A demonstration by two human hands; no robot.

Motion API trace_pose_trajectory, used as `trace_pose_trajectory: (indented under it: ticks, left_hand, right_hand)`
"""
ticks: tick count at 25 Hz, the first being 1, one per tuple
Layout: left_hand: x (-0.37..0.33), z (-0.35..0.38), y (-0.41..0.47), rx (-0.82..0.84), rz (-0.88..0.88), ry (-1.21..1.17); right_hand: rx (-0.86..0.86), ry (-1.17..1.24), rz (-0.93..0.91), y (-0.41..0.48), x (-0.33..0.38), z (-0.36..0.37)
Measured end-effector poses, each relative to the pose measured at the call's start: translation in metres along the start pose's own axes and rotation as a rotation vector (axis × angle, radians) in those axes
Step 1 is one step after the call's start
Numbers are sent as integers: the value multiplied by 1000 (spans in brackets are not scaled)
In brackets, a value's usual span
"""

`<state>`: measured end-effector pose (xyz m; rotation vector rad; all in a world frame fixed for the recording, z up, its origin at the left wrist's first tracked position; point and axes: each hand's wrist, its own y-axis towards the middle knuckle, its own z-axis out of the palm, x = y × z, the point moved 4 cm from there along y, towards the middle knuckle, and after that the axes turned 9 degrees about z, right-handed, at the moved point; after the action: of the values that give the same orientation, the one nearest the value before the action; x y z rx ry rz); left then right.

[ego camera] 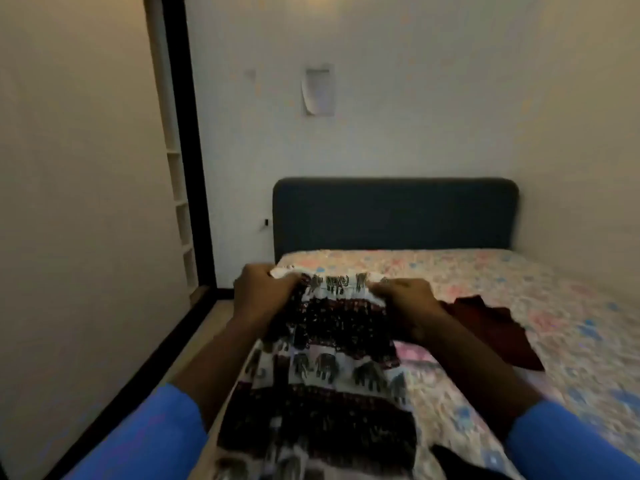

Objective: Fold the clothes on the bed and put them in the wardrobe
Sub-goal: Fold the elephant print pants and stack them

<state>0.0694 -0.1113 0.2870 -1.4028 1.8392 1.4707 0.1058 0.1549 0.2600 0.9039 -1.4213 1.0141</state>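
Over the left edge of the bed (519, 278), the left hand (263, 289) pinches 1 top corner of the print cloth (329, 368) and the right hand (405, 303) the other. The cloth drapes toward the person. It looks soft, light and floppy, so corners are best to grip. A red garment (495, 330) lies further right.

Both arms reach out in front. The left hand (263, 294) and the right hand (410, 306) sit side by side, fingers curled tight on the cloth (329, 368).

Floral bed (540, 292) — maroon garment (498, 332), elephant-print cloth (329, 370)
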Motion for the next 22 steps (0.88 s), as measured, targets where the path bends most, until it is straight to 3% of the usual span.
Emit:
trace_pose_trajectory:
  ticks: [4, 7, 13, 19, 22]
  left_hand:
    - [90, 100, -150, 179, -52, 4]
    - [123, 134, -218, 235, -71, 33]
    - [123, 127, -234, -47, -196, 8]
    - [124, 124, -219, 14, -235, -54]
    - [145, 104, -199, 178, -181, -60]
  right_hand:
    - [-17, 19, 24, -60, -181, 28]
    - [48, -1, 59, -86, -249, 32]
    - [54, -30, 49, -85, -257, 40]
    - [265, 70, 134, -81, -265, 50]
    - [119, -27, 32, -69, -259, 40]
